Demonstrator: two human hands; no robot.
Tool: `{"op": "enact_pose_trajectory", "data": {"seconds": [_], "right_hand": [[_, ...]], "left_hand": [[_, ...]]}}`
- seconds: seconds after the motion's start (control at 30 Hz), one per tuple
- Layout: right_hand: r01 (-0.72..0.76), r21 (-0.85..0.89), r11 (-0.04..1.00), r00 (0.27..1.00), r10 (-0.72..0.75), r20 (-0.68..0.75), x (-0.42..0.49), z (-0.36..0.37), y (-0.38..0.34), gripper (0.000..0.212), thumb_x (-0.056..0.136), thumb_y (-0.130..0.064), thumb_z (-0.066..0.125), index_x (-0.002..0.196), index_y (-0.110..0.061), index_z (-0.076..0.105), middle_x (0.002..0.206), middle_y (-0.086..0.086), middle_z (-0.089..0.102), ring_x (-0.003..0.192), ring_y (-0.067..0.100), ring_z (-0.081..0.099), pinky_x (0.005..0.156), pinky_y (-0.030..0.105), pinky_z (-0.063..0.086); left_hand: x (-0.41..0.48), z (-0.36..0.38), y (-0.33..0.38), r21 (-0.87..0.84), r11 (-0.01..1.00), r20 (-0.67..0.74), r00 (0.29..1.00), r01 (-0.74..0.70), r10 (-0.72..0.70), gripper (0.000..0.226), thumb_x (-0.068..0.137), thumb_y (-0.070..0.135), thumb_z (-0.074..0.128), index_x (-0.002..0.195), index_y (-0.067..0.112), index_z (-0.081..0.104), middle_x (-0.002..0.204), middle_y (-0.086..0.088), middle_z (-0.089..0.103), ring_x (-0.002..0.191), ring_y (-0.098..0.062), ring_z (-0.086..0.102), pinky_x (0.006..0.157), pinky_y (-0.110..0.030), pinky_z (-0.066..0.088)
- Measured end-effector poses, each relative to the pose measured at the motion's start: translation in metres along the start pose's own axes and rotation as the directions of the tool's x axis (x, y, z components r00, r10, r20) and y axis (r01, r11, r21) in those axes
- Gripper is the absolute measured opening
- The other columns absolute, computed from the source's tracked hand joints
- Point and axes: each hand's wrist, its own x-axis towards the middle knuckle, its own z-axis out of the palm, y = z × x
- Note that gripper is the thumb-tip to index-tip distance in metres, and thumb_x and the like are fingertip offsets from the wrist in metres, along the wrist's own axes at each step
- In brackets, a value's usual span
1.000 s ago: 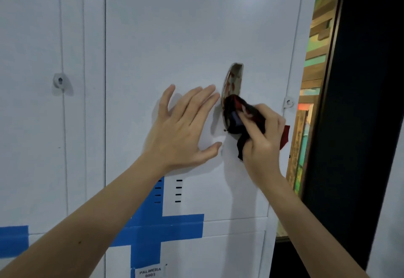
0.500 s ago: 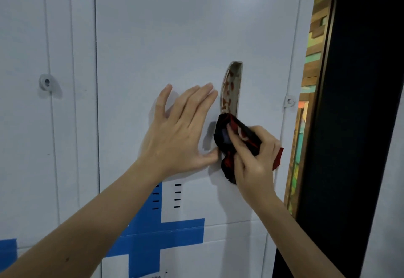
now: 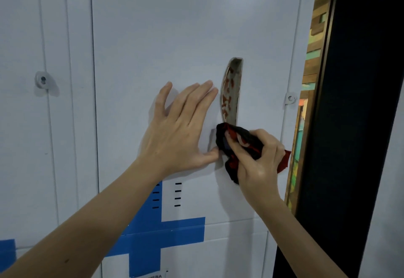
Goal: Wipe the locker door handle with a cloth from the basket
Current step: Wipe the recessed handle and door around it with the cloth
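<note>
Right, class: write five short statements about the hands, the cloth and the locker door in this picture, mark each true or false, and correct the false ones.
1. The right hand holds a red and black cloth. True.
2. The cloth covers the top of the handle. False: it sits at the handle's lower end; the top is bare.
3. The left hand lies open and flat on the locker door. True.
4. The handle looks clean. False: reddish-brown marks show on it.
5. The blue tape is above the handle. False: it is below, under both hands.

Blue tape cross (image 3: 153, 234) low; dark door frame (image 3: 341, 124) rightward.
</note>
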Motion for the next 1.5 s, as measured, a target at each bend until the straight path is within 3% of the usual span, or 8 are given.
{"op": "enact_pose_trajectory", "data": {"seconds": [0.1,0.27,0.4,0.83,1.03,1.27,1.37,1.5], "right_hand": [[-0.012,0.015,1.0,1.0,0.012,-0.016,0.004,0.003,0.0,0.016,0.098,-0.02,0.048,0.112,-0.016,0.056,0.114,0.009,0.04,0.1,0.029,0.039,0.08,0.042,0.04],[-0.013,-0.002,1.0,1.0,0.013,-0.017,0.019,0.009,-0.002,0.028,0.089,-0.008,0.061,0.115,-0.018,0.055,0.115,0.009,0.039,0.102,0.028,0.038,0.081,0.043,0.042],[0.015,-0.013,1.0,1.0,-0.015,0.0,0.004,0.001,0.002,0.016,0.099,-0.02,0.045,0.112,-0.019,0.055,0.114,0.008,0.039,0.101,0.028,0.039,0.08,0.041,0.039],[0.0,-0.023,1.0,1.0,0.0,-0.017,0.012,-0.001,0.013,0.023,0.098,-0.015,0.047,0.101,-0.008,0.069,0.112,0.01,0.041,0.099,0.03,0.04,0.077,0.044,0.039],[-0.125,0.102,0.987,0.99,0.131,-0.049,0.035,-0.008,0.019,0.025,0.095,-0.006,0.045,0.11,-0.004,0.066,0.113,0.009,0.04,0.102,0.03,0.037,0.093,0.019,0.028],[-0.071,0.029,0.997,0.997,0.071,0.015,0.008,-0.002,0.009,0.027,0.098,-0.014,0.045,0.104,-0.007,0.071,0.114,0.01,0.042,0.1,0.031,0.041,0.086,0.033,0.035],[-0.059,0.027,0.998,0.998,0.059,-0.007,0.014,-0.003,0.015,0.022,0.091,-0.001,0.054,0.105,-0.007,0.069,0.113,0.01,0.042,0.1,0.03,0.04,0.079,0.043,0.039],[-0.097,0.015,0.995,0.995,0.097,-0.034,0.037,0.005,0.018,0.032,0.086,0.007,0.057,0.112,-0.01,0.066,0.115,0.009,0.04,0.102,0.031,0.039,0.087,0.033,0.033]], "left_hand": [[0.001,0.001,-0.001,0.009,1.0,-0.017,1.0,-0.008,0.008,0.088,0.074,0.062,0.047,0.139,0.004,0.039,0.145,-0.008,0.041,0.131,-0.02,0.033,0.113,-0.047,0.006],[0.0,0.001,-0.001,0.018,1.0,-0.012,1.0,-0.013,0.013,0.092,0.072,0.065,0.049,0.14,0.004,0.037,0.145,-0.008,0.039,0.132,-0.02,0.032,0.113,-0.046,0.005],[0.001,0.0,0.0,0.006,1.0,-0.006,1.0,0.002,-0.002,0.089,0.073,0.063,0.047,0.139,0.004,0.039,0.145,-0.008,0.041,0.131,-0.02,0.033,0.113,-0.045,0.004],[0.0,0.0,-0.002,0.006,1.0,-0.004,1.0,-0.006,0.006,0.092,0.07,0.063,0.051,0.14,0.005,0.038,0.145,-0.009,0.04,0.131,-0.02,0.032,0.113,-0.046,0.005],[0.0,0.0,-0.001,-0.001,1.0,-0.004,1.0,-0.007,0.007,0.092,0.069,0.063,0.051,0.139,0.005,0.039,0.145,-0.009,0.04,0.131,-0.021,0.032,0.113,-0.047,0.005],[0.0,0.001,-0.001,-0.003,1.0,-0.006,1.0,-0.01,0.01,0.093,0.069,0.063,0.051,0.139,0.004,0.039,0.145,-0.009,0.04,0.131,-0.021,0.032,0.112,-0.048,0.007],[-0.001,0.001,-0.001,-0.009,1.0,-0.007,1.0,-0.012,0.012,0.093,0.068,0.063,0.051,0.139,0.005,0.039,0.145,-0.009,0.04,0.131,-0.021,0.032,0.112,-0.048,0.007],[0.0,0.0,-0.002,-0.002,1.0,0.003,1.0,-0.01,0.01,0.092,0.068,0.063,0.05,0.139,0.005,0.039,0.145,-0.008,0.039,0.132,-0.02,0.031,0.113,-0.047,0.006]]}}
